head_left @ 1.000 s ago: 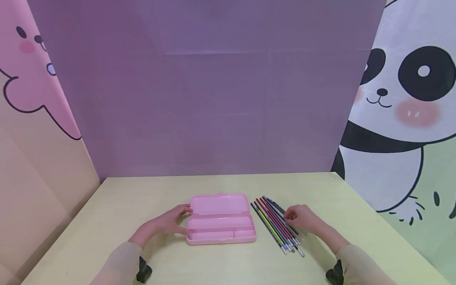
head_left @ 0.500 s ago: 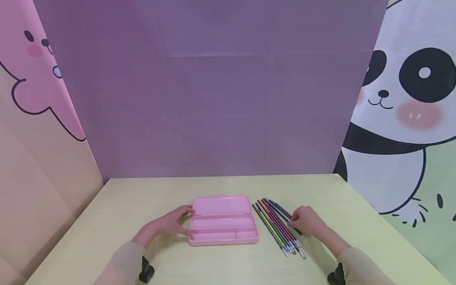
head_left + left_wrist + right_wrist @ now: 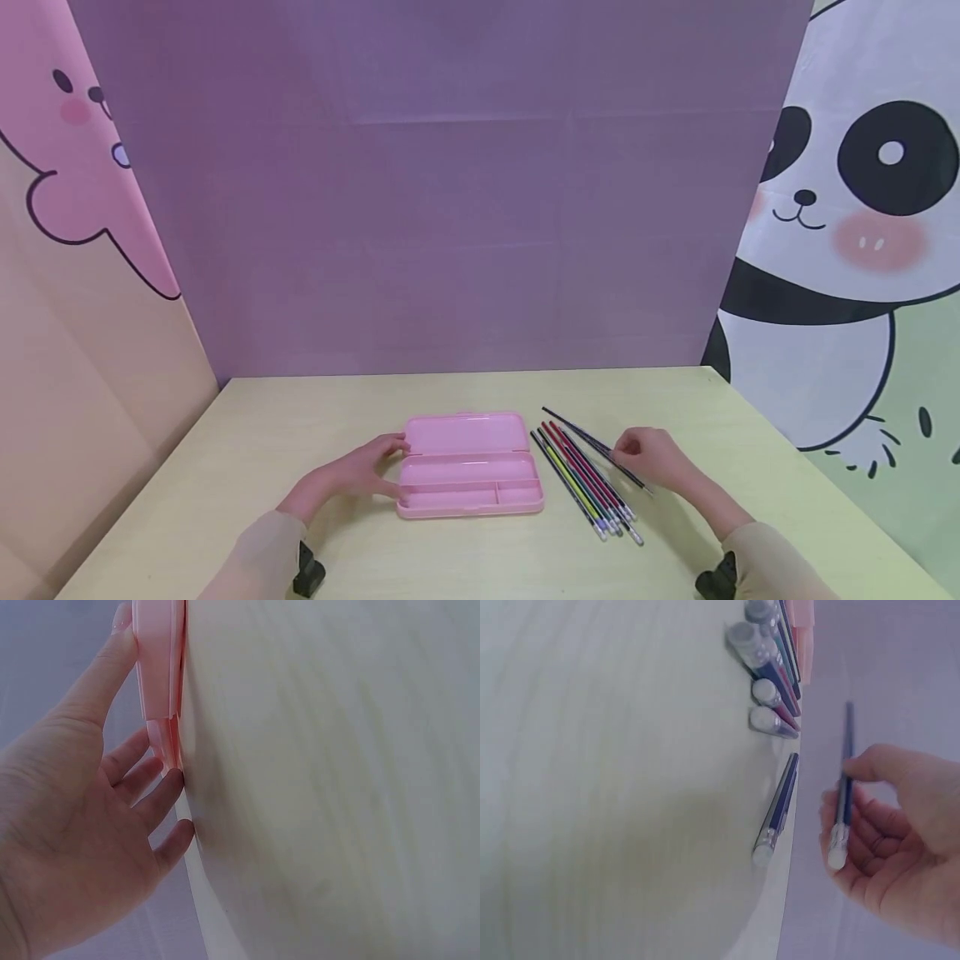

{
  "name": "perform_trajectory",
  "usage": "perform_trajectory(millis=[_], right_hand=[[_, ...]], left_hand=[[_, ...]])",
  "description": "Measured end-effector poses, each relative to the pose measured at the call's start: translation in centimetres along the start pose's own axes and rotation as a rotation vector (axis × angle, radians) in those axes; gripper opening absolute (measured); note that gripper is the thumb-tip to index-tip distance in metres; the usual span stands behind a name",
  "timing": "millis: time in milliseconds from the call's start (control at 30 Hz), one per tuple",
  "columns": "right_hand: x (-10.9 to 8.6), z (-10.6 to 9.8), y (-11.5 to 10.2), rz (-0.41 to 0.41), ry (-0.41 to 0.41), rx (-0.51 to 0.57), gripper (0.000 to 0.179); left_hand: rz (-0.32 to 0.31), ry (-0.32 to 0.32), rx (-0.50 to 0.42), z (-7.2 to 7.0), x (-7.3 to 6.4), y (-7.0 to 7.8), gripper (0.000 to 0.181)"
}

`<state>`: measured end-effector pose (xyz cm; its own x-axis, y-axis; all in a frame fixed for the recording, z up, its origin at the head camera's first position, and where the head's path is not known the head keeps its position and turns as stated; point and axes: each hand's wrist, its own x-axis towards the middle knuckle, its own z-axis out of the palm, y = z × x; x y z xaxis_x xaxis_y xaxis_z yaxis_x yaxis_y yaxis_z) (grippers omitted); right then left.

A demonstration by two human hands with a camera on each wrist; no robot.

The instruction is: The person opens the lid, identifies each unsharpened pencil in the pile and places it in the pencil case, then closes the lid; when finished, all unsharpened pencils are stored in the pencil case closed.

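Two sleeved forearms come in from the near edge, the left sleeve [image 3: 255, 554] and the right sleeve [image 3: 776, 560], each with a black device at the wrist. Beyond them the hands are well apart. The left hand [image 3: 356, 467] rests along the left side of the pink pencil case [image 3: 469, 510], thumb and fingers spread, thumb against the base and fingers by the lid [image 3: 467, 433]. The right hand [image 3: 651, 457] pinches a dark pencil [image 3: 845, 799], held off the table [image 3: 450, 562] to the right of the case.

Judging by how things lie, the work is at an early stage. Done: the case is open and one pencil is in hand. Left: the other pencils [image 3: 581, 475] lie fanned on the table beside the case, and every pencil in sight is outside it.

Counted from near to far: two hands; one case, its base divided into three compartments, with one lid folded back; one held pencil; at least one dark pencil lying near it; at least six in the fanned group, overlapping too closely for an exact total, with two seemingly red and one yellow-green. Farthest come one purple backdrop [image 3: 450, 208] and two cartoon figures, a pink one [image 3: 60, 167] and a panda [image 3: 825, 275].
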<state>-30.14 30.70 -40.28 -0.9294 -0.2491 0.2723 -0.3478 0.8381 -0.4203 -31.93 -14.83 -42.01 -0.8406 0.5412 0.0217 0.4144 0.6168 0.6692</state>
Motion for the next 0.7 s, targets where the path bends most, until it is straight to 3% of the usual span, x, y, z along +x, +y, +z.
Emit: perform_trajectory(millis=[233, 533, 700], right_hand=[[-0.02, -0.07, 0.3, -0.043, 0.024, 0.066, 0.005], [-0.24, -0.04, 0.34, -0.053, 0.014, 0.072, 0.005], [-0.27, -0.16, 0.21, -0.053, 0.01, 0.071, 0.005]], left_hand=[[-0.039, -0.014, 0.044, -0.33, 0.19, -0.23, 0.072], [-0.073, -0.013, 0.097, -0.41, 0.44, -0.2, 0.077], [-0.093, -0.009, 0.117, -0.45, 0.43, -0.01, 0.071]])
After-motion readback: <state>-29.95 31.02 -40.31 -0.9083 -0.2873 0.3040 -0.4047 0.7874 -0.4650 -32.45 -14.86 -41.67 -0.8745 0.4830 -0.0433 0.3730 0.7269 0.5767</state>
